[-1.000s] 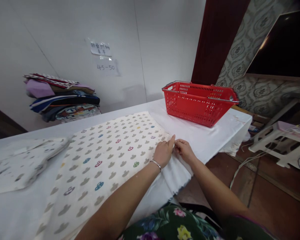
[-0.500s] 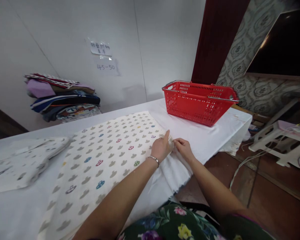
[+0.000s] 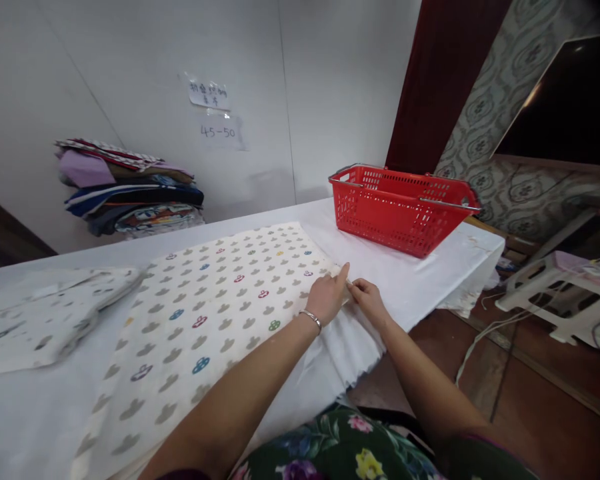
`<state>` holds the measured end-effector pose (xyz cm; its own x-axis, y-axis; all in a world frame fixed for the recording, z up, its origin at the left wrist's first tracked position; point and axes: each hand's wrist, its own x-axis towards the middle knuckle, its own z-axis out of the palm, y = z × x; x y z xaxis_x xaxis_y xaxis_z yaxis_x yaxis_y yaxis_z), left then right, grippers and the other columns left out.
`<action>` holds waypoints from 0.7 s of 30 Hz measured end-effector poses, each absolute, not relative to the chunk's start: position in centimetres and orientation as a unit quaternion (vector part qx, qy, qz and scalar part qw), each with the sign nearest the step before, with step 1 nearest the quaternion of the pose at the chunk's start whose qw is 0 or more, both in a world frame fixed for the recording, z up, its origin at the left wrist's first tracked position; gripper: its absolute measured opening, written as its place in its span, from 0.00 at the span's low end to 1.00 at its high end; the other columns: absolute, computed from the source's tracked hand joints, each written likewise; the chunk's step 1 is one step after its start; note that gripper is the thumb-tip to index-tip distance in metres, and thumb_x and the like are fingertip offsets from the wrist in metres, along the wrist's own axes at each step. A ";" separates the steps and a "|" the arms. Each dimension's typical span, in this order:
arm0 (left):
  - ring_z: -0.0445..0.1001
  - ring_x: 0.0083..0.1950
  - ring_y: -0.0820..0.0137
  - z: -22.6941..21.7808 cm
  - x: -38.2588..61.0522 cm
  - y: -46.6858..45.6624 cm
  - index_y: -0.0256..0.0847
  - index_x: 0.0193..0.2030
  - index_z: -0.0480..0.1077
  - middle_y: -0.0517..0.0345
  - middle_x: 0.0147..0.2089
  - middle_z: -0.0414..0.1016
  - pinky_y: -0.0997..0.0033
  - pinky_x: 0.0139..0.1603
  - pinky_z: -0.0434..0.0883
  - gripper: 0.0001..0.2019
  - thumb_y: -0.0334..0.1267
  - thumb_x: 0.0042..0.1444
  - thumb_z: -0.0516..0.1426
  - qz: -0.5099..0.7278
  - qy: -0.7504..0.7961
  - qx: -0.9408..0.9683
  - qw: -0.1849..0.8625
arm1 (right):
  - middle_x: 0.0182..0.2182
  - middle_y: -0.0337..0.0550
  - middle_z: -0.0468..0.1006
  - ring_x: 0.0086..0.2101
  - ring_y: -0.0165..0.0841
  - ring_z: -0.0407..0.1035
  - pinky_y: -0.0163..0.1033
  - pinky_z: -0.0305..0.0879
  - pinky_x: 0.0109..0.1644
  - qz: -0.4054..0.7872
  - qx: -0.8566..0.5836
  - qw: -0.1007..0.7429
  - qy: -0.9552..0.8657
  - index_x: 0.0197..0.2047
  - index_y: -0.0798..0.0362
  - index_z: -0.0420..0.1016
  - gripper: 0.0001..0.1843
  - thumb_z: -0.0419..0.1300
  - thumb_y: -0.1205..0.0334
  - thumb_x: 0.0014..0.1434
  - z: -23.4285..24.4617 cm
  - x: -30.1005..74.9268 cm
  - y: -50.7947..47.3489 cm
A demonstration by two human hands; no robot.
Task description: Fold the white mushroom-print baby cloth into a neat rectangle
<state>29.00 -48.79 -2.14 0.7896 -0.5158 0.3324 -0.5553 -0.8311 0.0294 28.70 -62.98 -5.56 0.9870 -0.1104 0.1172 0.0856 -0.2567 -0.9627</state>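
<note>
A cream cloth (image 3: 225,307) printed with grey and coloured mushroom shapes lies spread flat on the white-covered table. At its right corner, my left hand (image 3: 327,297) is closed on the cloth's edge, index finger pointing up and away. Close beside it, my right hand (image 3: 367,300) pinches the same corner between thumb and fingers. The bit of cloth between the two hands is bunched and partly hidden by my fingers. A bracelet (image 3: 311,320) circles my left wrist.
A red plastic basket (image 3: 385,217) stands at the table's back right. Another folded pale cloth (image 3: 35,320) lies to the left. A stack of folded fabrics (image 3: 135,190) sits against the wall. To the right, a white stool (image 3: 565,293) and cables (image 3: 485,333) are on the floor.
The cloth bunched at the corner now lies lower and flatter between my hands. Both hands stay at the same corner; the view has shifted slightly.
</note>
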 end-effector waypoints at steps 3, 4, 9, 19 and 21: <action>0.72 0.40 0.64 -2.6 28.6 -49.2 0.36 0.66 0.41 0.51 0.35 0.73 0.67 0.40 0.64 0.30 0.31 0.58 0.48 0.156 -0.311 0.936 0.049 | 0.13 0.31 0.62 0.16 0.27 0.57 0.34 0.53 0.21 -0.045 -0.749 0.660 0.005 0.24 0.51 0.63 0.11 0.55 0.52 0.49 -5.6 28.7 -62.8; 0.72 0.40 0.65 -2.8 28.4 -49.3 0.36 0.66 0.41 0.51 0.36 0.73 0.67 0.40 0.64 0.30 0.29 0.58 0.47 0.155 -0.315 0.935 0.045 | 0.13 0.31 0.62 0.16 0.27 0.57 0.33 0.52 0.20 -0.036 -0.741 0.671 0.006 0.25 0.51 0.63 0.10 0.55 0.53 0.49 -5.6 28.7 -62.7; 0.71 0.41 0.67 -3.4 27.9 -49.6 0.37 0.66 0.36 0.50 0.44 0.71 0.67 0.40 0.64 0.32 0.26 0.57 0.45 0.158 -0.328 0.930 0.045 | 0.14 0.34 0.65 0.16 0.27 0.58 0.33 0.51 0.18 -0.004 -0.711 0.703 0.014 0.24 0.52 0.64 0.13 0.54 0.51 0.50 -5.2 28.6 -63.0; 0.71 0.41 0.62 -4.6 26.6 -50.8 0.31 0.67 0.32 0.43 0.47 0.71 0.63 0.39 0.66 0.39 0.32 0.51 0.49 0.143 -0.308 0.930 0.138 | 0.15 0.33 0.67 0.16 0.25 0.56 0.32 0.50 0.18 -0.006 -0.738 0.674 0.028 0.24 0.54 0.66 0.16 0.61 0.49 0.46 -6.9 29.6 -63.8; 0.72 0.39 0.64 -4.2 26.6 -50.7 0.33 0.67 0.34 0.46 0.44 0.73 0.65 0.36 0.66 0.38 0.36 0.53 0.50 0.113 -0.275 0.938 0.176 | 0.14 0.35 0.68 0.15 0.26 0.57 0.32 0.50 0.18 -0.008 -0.748 0.663 0.033 0.24 0.54 0.66 0.15 0.59 0.49 0.47 -7.8 29.9 -64.3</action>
<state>26.56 -50.67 -4.24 0.8230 -0.4768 0.3086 -0.5563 -0.7865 0.2684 29.90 -64.30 -7.76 0.9977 -0.0592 -0.0323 -0.0392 -0.1182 -0.9922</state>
